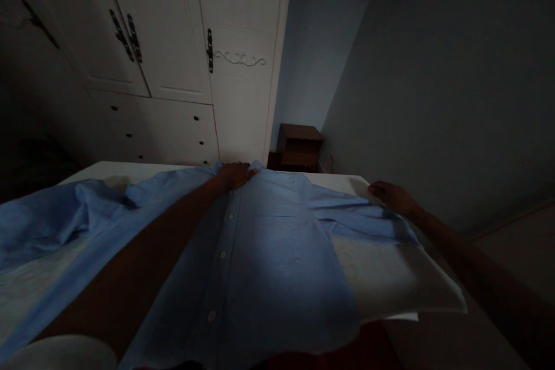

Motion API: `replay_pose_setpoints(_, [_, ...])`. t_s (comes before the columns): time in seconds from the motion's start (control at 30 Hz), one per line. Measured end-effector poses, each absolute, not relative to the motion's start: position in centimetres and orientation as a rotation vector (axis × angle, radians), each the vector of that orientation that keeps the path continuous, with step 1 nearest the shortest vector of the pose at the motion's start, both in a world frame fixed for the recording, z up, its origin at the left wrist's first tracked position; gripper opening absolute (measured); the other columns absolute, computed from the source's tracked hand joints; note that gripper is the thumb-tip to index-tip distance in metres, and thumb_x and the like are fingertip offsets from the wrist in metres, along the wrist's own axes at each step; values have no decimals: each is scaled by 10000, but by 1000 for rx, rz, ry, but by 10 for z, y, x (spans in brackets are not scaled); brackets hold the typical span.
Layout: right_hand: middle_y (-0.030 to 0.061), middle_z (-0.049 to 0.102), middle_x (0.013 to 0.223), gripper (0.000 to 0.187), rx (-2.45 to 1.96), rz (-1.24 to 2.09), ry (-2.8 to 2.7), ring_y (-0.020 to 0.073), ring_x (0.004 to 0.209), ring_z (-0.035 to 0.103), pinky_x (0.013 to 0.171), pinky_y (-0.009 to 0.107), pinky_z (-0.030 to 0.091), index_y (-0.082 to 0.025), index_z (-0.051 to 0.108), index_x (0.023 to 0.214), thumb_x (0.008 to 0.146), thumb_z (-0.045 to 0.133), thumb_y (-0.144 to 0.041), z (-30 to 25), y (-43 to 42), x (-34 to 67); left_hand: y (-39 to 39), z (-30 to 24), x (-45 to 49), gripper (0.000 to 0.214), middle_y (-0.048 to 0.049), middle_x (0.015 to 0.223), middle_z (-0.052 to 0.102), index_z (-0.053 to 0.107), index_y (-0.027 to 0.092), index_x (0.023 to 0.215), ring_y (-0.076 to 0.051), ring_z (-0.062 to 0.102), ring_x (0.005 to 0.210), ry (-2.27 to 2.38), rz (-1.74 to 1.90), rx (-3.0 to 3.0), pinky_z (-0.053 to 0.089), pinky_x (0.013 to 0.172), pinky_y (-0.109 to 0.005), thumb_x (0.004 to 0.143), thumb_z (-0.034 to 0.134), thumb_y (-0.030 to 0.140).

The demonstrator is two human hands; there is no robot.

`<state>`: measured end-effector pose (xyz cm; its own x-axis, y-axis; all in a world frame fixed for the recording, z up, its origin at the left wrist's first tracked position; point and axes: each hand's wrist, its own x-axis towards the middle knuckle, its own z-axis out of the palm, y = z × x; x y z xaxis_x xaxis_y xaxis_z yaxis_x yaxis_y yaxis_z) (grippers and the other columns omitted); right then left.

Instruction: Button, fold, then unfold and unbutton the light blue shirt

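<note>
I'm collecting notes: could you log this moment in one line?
left hand: on collar | right hand: at sleeve | blue shirt: spread on table

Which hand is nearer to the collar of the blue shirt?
Left. The left hand rests at the collar; the right hand is farther away, by the sleeve on the right.

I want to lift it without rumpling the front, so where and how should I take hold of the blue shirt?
Probably by the shoulders, either side of the collar, coming from above at the far edge. The blue shirt lies spread, buttons up, collar toward the wardrobe, so the body should hang below; the left hand lies at the collar.
</note>
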<state>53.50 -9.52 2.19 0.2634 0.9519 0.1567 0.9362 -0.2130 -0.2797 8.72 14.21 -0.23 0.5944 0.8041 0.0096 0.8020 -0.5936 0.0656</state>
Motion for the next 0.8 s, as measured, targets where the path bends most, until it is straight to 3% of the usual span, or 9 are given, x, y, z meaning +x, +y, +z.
replay_pose_setpoints(0.13, [142, 668, 1078, 472, -2064, 60, -1753, 264, 957, 642, 846, 378, 503, -167, 652, 1056, 871, 418, -533, 26, -117, 499, 128, 0, 97, 621, -250, 1421, 422, 485, 83, 1339, -352, 337, 1359, 1538, 213, 2846, 168, 1094, -556, 949, 278, 520])
replay_pose_setpoints(0.23, [127, 622, 1213, 487, -1873, 109, -2054, 281, 1133, 567, 993, 437, 427, -192, 621, 1172, 886, 454, -549, 16, -133, 459, 111, 4, 105, 516, -229, 1473, 361, 476, 87, 1347, -309, 219, 1425, 1582, 413, 2960, 58, 1133, -528, 952, 343, 390])
replay_pose_setpoints(0.4, [110, 560, 1330, 441, -1792, 23, -2192, 291, 1240, 498, 1055, 511, 354, -211, 592, 1250, 928, 422, -461, -14, -141, 422, 81, 22, 90, 529, -220, 1427, 421, 487, 113, 1312, -315, 272, 1399, 1681, 542, 2880, 191, 1100, -506, 979, 239, 441])
replay_pose_setpoints(0.6, [92, 675, 1138, 383, -1745, 90, -1969, 260, 1108, 595, 1033, 452, 409, -200, 684, 1055, 908, 408, -422, -21, -127, 434, 61, 49, 12, 567, -190, 1337, 503, 479, 113, 1297, -290, 434, 1273, 1811, 531, 2772, 365, 993, -402, 977, 208, 494])
replay_pose_setpoints(0.8, [106, 720, 983, 416, -1926, 298, -1730, 283, 960, 660, 924, 436, 480, -183, 702, 882, 833, 436, -499, -7, -109, 458, 55, 49, -99, 584, -183, 1351, 500, 490, 109, 1311, -295, 486, 1219, 2136, 484, 2550, 409, 953, -390, 969, 198, 481])
